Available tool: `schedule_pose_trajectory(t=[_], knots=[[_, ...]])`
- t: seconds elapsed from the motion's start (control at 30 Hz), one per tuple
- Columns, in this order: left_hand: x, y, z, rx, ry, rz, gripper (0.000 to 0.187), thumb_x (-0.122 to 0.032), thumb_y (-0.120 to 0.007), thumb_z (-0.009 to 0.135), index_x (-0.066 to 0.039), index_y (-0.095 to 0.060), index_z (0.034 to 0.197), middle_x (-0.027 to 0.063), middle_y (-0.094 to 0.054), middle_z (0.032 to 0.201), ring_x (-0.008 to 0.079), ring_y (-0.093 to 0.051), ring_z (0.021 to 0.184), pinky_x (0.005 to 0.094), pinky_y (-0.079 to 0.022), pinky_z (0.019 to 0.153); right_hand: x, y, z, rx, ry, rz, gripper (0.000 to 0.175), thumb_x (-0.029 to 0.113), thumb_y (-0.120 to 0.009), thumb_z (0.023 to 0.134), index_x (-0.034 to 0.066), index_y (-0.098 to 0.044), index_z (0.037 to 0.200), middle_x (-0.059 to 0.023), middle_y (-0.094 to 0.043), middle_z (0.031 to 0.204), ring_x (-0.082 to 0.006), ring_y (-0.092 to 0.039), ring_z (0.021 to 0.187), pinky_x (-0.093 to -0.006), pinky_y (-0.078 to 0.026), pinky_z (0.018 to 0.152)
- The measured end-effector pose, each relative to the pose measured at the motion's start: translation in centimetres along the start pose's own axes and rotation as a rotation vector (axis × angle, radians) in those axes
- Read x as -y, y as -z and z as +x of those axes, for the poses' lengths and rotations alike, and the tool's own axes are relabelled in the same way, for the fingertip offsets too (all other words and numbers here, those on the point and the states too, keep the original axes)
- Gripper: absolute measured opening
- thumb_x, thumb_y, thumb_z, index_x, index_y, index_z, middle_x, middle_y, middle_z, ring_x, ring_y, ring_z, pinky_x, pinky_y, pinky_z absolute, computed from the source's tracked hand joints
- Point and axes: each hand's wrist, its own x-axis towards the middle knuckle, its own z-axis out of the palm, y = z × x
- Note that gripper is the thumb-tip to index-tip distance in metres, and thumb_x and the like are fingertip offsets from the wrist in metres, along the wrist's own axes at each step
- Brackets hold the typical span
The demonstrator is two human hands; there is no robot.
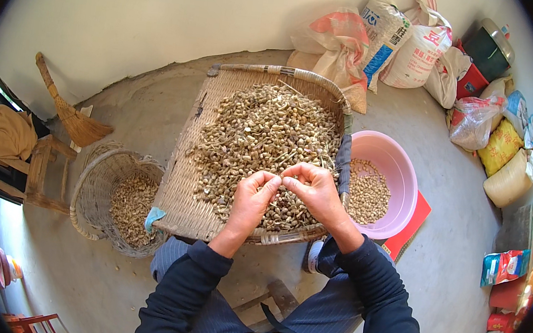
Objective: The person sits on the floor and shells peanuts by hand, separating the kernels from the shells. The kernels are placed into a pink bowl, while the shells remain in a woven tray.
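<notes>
My left hand and my right hand meet fingertip to fingertip above a heap of small dried pods with stalks. Thumbs and forefingers pinch a tiny piece that the fingertips mostly hide; its kind is not clear. Under the hands, a woven winnowing basket carries the heap, its flat open side to the left and its raised rim to the right. Just right of the rim stands a pink plastic basin holding loose pale pods. To the left, a deep wicker basket contains broken shells or husks.
A red flat board or box lies partly under the basin. Filled sacks and bags line the wall. At left are a straw broom and a wooden chair. My knees flank a wooden stool.
</notes>
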Motion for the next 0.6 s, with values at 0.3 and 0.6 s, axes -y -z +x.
schedule_pose_trajectory(t=[0.3,0.6], knots=[[0.4,-0.4,-0.4,0.064,0.195,-0.311,0.018,-0.022,-0.057,0.095,-0.007,-0.058,0.085,-0.0054,-0.049,0.065,0.0011,-0.035,0.046,0.017,-0.028,0.041,-1.0,-0.4,0.2,-0.013,-0.136,0.094,0.017,0.014,-0.066,0.079,-0.0023,-0.065,0.083,-0.0004,-0.06,0.067,-0.0053,-0.051,0.062,-0.0223,-0.042,0.055],[1.7,-1.3,-0.4,-0.141,-0.273,0.328,0.024,-0.021,-0.052,0.097,-0.001,-0.055,0.084,0.002,-0.05,0.061,0.0105,-0.046,0.055,0.0298,-0.037,0.05,-0.3,-1.3,0.0,-0.034,-0.204,0.319,0.012,0.013,-0.065,0.082,0.0021,-0.062,0.083,0.0029,-0.054,0.063,-0.0026,-0.042,0.045,-0.019,-0.032,0.04]])
